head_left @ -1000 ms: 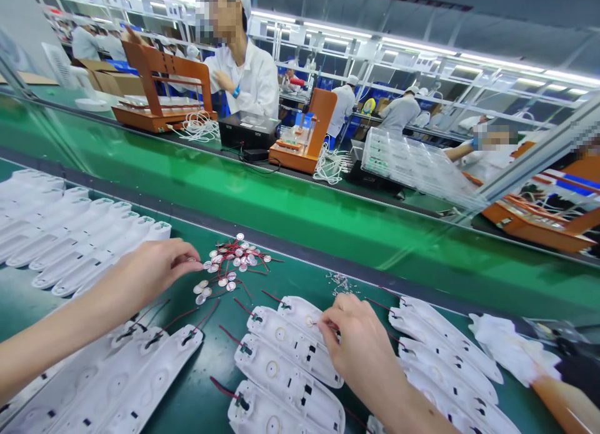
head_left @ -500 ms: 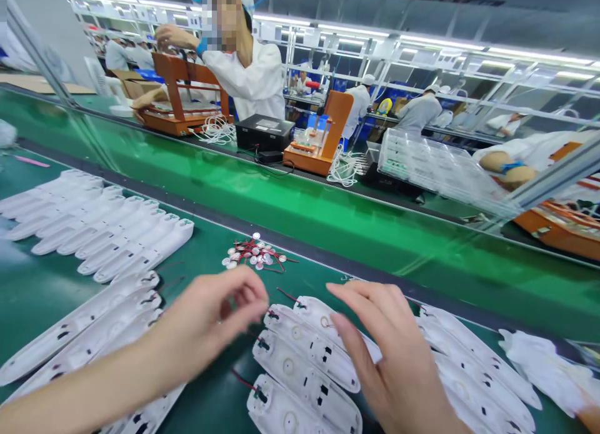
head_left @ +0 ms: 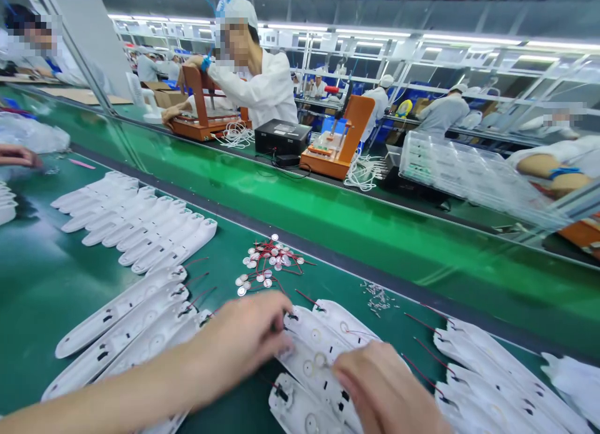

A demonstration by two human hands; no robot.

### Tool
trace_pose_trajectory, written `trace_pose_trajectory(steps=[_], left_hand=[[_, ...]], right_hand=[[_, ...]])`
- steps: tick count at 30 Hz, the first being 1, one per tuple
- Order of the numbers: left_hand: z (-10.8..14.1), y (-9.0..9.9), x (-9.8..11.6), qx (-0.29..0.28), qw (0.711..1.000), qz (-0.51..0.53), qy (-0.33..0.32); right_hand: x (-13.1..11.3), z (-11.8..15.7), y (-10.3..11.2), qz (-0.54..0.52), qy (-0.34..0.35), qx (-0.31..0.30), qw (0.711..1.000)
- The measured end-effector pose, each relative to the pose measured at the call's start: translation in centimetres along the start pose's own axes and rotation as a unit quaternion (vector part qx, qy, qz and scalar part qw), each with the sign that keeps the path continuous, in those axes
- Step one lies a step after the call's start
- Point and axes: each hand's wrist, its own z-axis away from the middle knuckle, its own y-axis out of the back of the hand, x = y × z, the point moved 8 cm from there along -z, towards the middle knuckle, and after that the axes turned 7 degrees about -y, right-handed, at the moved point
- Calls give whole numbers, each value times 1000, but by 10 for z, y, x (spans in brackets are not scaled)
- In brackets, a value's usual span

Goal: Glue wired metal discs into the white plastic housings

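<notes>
My left hand (head_left: pixel 255 331) is at the wired ends of a central group of white plastic shells (head_left: pixel 330 315). Its fingers curl towards the thumb, blurred, and whatever they may hold is hidden. Low over the same shells is my right hand (head_left: pixel 391 384), closed, its fingertips close to a small pale round piece (head_left: pixel 320 359) on a shell. I cannot tell whether they grip it. The shells lie side by side, hollow side up, with round seats and dark slots. Beyond them is a pile of metal discs with red wires (head_left: pixel 267 262).
More shells lie at the left (head_left: pixel 122 312) and right (head_left: pixel 492 371). Tiny metal parts (head_left: pixel 377 298) are scattered near the bench's back edge. A green barrier (head_left: pixel 281 199) runs behind. Across it a co-worker (head_left: pixel 262 77) uses an orange fixture (head_left: pixel 199 118). Another person's hand (head_left: pixel 19 156) is far left.
The view has shifted left. My right hand has come down onto the shells and its fingers have closed. My left hand has moved closer to the shells' wired ends.
</notes>
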Motion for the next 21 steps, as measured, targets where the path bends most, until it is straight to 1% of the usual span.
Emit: trace_pose_trajectory(steps=[1, 3, 4, 5, 7, 10, 12, 14, 18, 21], left_hand=[[-4, 13, -22, 24, 996, -70, 53], [-14, 31, -57, 44, 988, -112, 97], [-18, 37, -71, 48, 985, -123, 112], [-21, 39, -83, 50, 984, -125, 118], [-26, 39, -95, 50, 984, -124, 118], [-27, 35, -93, 55, 985, -123, 104], [-25, 39, -86, 68, 985, -127, 99], [-23, 47, -81, 83, 983, -133, 96], [-16, 65, -78, 100, 980, -143, 94], [-10, 75, -76, 108, 979, -144, 95]], right_hand=[[10, -1, 3, -12, -29, 13, 999], [27, -1, 9, -14, -78, 46, 996], [32, -1, 11, -2, -85, 61, 995], [34, 0, 11, 15, -86, 66, 994], [34, 1, 5, 47, -72, 45, 995], [34, 1, -3, 58, -81, 20, 995], [33, -1, -11, 51, -89, 1, 995], [32, -3, -19, 48, -91, -11, 995], [30, -7, -23, 34, -96, 23, 995], [29, -9, -27, 39, -92, 6, 995]])
